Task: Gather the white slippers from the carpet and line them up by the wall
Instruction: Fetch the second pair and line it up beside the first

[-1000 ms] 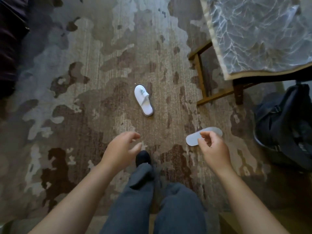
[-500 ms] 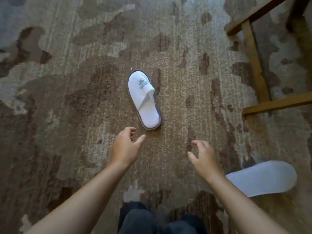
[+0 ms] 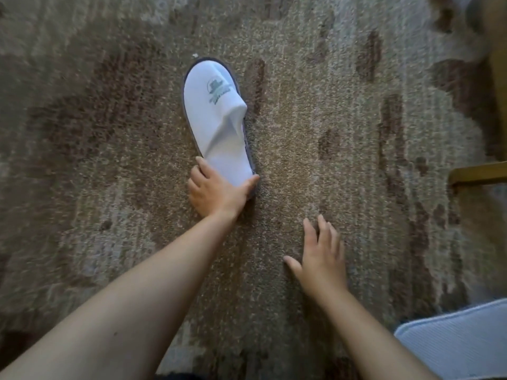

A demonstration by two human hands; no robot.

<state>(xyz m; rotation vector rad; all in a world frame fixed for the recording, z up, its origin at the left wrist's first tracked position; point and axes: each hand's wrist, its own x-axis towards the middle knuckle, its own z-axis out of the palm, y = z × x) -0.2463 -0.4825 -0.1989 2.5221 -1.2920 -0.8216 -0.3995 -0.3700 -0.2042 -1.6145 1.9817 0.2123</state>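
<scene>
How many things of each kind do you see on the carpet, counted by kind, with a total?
White slippers: 2, one upright slipper under the left hand and one sole-up slipper at the lower right.
Hands: 2, with the right hand empty.
Wooden furniture rails: 1
Total: 5

open carpet point(image 3: 315, 138) around, wooden frame point(image 3: 478, 175) right

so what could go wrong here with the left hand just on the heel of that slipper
The left hand pinches only the heel end of the upright slipper, so the soft toe may droop or slip free when lifted. The overturned slipper sits at the frame's lower right edge, behind the open right hand, easy to kneel on or forget.
</scene>
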